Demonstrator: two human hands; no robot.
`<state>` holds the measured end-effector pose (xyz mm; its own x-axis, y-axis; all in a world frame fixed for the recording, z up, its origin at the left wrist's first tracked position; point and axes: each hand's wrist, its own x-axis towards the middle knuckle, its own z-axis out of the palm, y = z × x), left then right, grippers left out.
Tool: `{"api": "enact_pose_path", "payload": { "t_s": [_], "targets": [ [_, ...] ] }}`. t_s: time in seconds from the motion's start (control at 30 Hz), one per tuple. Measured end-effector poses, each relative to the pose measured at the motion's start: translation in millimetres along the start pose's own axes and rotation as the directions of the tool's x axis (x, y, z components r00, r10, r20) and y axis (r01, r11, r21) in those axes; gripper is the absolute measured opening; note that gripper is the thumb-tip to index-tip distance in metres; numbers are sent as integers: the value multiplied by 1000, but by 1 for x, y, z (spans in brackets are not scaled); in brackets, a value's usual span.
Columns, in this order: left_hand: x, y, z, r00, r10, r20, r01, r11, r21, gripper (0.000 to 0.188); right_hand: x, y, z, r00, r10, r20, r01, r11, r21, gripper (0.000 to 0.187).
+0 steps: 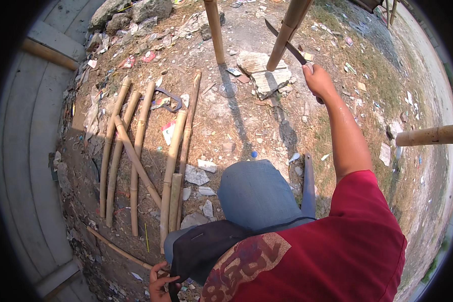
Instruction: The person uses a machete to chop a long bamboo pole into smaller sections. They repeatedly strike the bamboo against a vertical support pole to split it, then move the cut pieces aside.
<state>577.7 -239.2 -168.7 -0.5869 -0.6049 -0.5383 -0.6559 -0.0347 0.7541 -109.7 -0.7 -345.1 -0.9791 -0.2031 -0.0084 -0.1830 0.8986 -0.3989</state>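
In red shirt [347, 236], closes right hand [317, 83] round machete [295, 54], half-curls left hand [159, 283] at black bag [202, 249], unclear if gripping; misangled, could glance off bamboo pole [294, 20].

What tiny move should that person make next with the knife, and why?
Perhaps ease the knife clear of the tilted bamboo pole: the right hand grips its handle, and its blade crosses the pole in this view; whether they touch is unclear.

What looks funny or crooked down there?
One bamboo pole slants across roughly parallel neighbouring poles, so it looks askew. A red-and-white scrap litters the dirt too.
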Motion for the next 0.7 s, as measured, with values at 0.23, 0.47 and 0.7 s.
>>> {"api": "enact_pose_path", "payload": {
  "t_s": [0.23,0.47,0.7],
  "targets": [
    [-13,-18,6,996,79,-42,-78,997,7,46,10,-20,37,966,178,190,-196,977,81,61],
    [-24,-28,5,995,72,-63,-63,990,124,47,-5,-18,-28,982,68,-179,-31,979,200,59],
    [-9,-28,-2,992,126,-18,-122,982,146,45,-8,34,83,996,88,-12,-88,996,-35,62]
  ]
}}
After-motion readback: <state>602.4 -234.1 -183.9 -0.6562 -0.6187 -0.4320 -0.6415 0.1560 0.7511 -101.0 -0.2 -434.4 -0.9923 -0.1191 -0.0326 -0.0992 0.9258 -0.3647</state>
